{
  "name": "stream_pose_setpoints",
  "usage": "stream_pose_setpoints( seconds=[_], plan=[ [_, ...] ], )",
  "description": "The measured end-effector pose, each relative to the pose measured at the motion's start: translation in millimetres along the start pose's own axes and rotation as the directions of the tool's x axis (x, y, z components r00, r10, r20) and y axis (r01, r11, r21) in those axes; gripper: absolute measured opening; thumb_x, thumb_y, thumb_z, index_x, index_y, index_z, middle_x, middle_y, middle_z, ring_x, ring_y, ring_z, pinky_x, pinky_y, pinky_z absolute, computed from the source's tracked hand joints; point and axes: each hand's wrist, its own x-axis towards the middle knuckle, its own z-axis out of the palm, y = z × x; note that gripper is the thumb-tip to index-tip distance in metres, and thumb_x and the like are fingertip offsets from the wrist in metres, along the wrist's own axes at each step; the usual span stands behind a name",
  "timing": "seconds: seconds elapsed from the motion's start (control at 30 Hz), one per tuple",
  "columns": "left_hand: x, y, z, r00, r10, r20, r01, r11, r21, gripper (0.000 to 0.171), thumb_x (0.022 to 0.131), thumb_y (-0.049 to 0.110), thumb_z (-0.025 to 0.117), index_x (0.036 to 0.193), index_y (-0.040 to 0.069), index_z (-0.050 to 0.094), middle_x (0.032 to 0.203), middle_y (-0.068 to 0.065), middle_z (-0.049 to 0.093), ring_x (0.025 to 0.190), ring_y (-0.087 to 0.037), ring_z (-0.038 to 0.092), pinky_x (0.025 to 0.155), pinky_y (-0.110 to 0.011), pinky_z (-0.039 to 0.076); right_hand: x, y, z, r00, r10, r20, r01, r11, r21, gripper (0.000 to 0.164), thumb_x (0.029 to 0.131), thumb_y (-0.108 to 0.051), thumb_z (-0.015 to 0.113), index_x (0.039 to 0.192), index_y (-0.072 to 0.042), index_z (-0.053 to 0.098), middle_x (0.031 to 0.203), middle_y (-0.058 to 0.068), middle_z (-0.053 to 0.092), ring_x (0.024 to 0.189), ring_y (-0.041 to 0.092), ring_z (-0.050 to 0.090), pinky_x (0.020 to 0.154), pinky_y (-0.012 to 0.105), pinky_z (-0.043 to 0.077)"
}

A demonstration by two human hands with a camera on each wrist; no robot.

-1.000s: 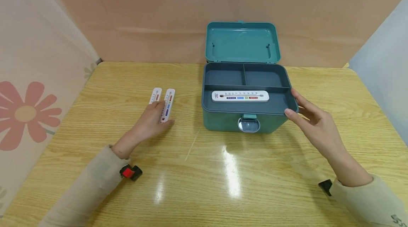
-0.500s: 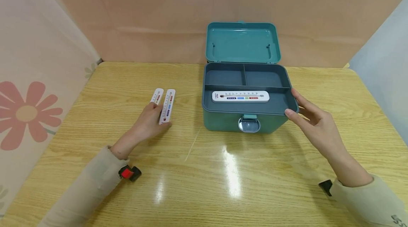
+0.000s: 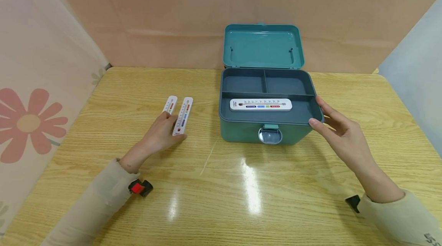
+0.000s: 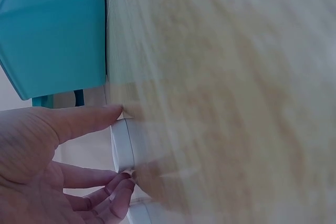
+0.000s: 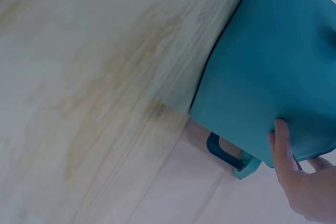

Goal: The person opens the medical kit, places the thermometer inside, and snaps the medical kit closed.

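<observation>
My left hand (image 3: pixel 159 131) has its thumb and fingers at the two long edges of a white thermometer (image 3: pixel 184 113) on the table. In the left wrist view, that thermometer (image 4: pixel 122 145) stands out between thumb and fingertips. A second thermometer (image 3: pixel 170 103) lies just left of it, its lower part hidden by my fingers. My right hand (image 3: pixel 342 136) grips the right front corner of a green storage box (image 3: pixel 238 131), thumb at the front rim and fingers along the side. Inside the box's grey tray (image 3: pixel 300 113), a third thermometer (image 3: pixel 260 104) lies across the front compartment.
The teal lid (image 3: pixel 262 44) is raised at the back, near a peach-coloured backdrop (image 3: pixel 155 15). A clasp (image 3: pixel 270 134) hangs at the box front. Two smaller compartments form the tray's rear half. Wood-grain table (image 3: pixel 221 200) surface lies around the box and hands.
The thermometer at my left hand has shifted slightly right and leans more, widening the gap to its neighbour. My right hand and the box have stayed in place.
</observation>
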Motion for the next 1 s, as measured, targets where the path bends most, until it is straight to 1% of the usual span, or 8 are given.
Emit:
stream_pose_setpoints(
  seconds=[0.23, 0.37, 0.5, 0.67, 1.0],
  plan=[
    [-3.3, 3.3, -1.5, 1.000, 0.012, -0.019, -0.012, 1.000, -0.009, 0.059, 0.083, 0.014, 0.073, 0.130, -0.013, 0.050, 0.098, -0.019, 0.052, 0.080, -0.025, 0.046, 0.065, -0.029, 0.038, -0.1, 0.2, -0.1, 1.000, -0.005, -0.001, 0.005, 1.000, -0.002, 0.058, 0.095, -0.019, 0.060, 0.147, -0.032, 0.036, 0.152, -0.015, 0.034, 0.121, -0.007, 0.046, 0.082, 0.001, 0.041],
    [-3.2, 2.4, -1.4, 1.000, 0.004, -0.004, -0.004, 1.000, -0.011, 0.057, 0.085, 0.013, 0.070, 0.131, -0.013, 0.048, 0.102, -0.021, 0.053, 0.081, -0.026, 0.046, 0.067, -0.031, 0.038, -0.1, 0.3, -0.1, 1.000, -0.001, 0.000, 0.001, 1.000, -0.003, 0.058, 0.095, -0.020, 0.060, 0.147, -0.032, 0.036, 0.152, -0.015, 0.034, 0.121, -0.007, 0.045, 0.082, 0.001, 0.041],
    [-2.7, 1.1, -1.4, 1.000, 0.005, -0.002, -0.005, 1.000, 0.002, 0.054, 0.086, 0.013, 0.069, 0.130, -0.011, 0.050, 0.105, -0.022, 0.054, 0.082, -0.026, 0.048, 0.068, -0.032, 0.039, 0.1, 0.6, -0.1, 1.000, 0.001, -0.001, -0.001, 1.000, -0.006, 0.058, 0.095, -0.020, 0.060, 0.147, -0.032, 0.036, 0.152, -0.015, 0.034, 0.122, -0.006, 0.046, 0.082, 0.001, 0.041],
    [-2.8, 1.5, -1.2, 1.000, 0.008, -0.001, -0.008, 1.000, 0.001, 0.050, 0.087, 0.012, 0.068, 0.130, -0.009, 0.052, 0.103, -0.020, 0.054, 0.081, -0.025, 0.047, 0.067, -0.031, 0.037, 0.0, 0.9, 0.1, 1.000, -0.001, -0.001, 0.001, 1.000, -0.001, 0.058, 0.095, -0.020, 0.060, 0.147, -0.032, 0.036, 0.152, -0.015, 0.034, 0.122, -0.006, 0.046, 0.082, 0.001, 0.041],
    [-1.9, 0.9, 0.2, 1.000, 0.022, -0.011, -0.022, 1.000, 0.000, 0.044, 0.087, 0.010, 0.067, 0.126, -0.007, 0.055, 0.099, -0.018, 0.054, 0.079, -0.024, 0.046, 0.067, -0.031, 0.036, -0.2, 0.4, 0.3, 1.000, 0.003, -0.002, -0.003, 1.000, 0.003, 0.058, 0.095, -0.020, 0.060, 0.147, -0.032, 0.036, 0.152, -0.015, 0.034, 0.121, -0.007, 0.046, 0.081, 0.001, 0.041]
  ],
)
